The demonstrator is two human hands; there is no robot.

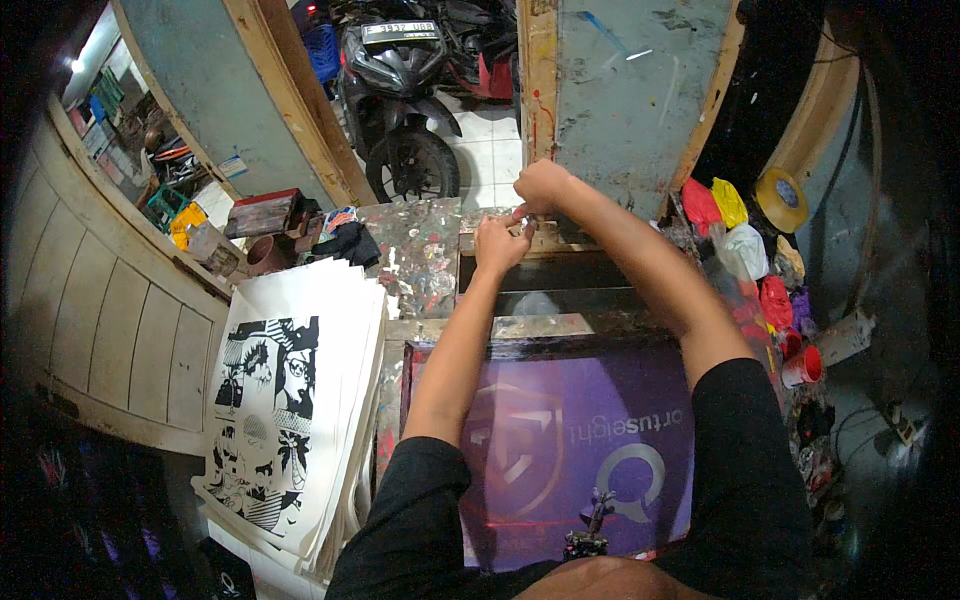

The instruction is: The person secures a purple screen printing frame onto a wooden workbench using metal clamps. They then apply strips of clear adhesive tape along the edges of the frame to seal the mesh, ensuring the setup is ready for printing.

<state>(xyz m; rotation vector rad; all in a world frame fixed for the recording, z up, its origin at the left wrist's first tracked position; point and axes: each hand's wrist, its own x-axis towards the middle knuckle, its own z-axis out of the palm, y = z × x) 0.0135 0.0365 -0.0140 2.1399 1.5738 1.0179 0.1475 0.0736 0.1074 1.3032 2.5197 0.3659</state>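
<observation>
Both my arms reach forward over a purple screen-printing frame [585, 425] with a dark rim and pale markings. My left hand [502, 244] is at the far end of the work table, its fingers curled around something small that I cannot make out. Just beyond it and to the right, my right hand [543, 187] is closed in a fist-like grip, with its thumb side close to the left fingers. What it grips is hidden. Under the hands runs a wooden bar [560, 240], and on the near side of it lies a dark gap in the table.
Printed paper sheets [345, 300] are stacked at the left. Behind them are a brown cup [267, 255] and a black cloth [350, 245] on the paint-stained table [415, 245]. Coloured bags [742, 250], a tape roll [781, 199] and a red cup [802, 367] line the right. A motorcycle [400, 90] stands beyond the doorway.
</observation>
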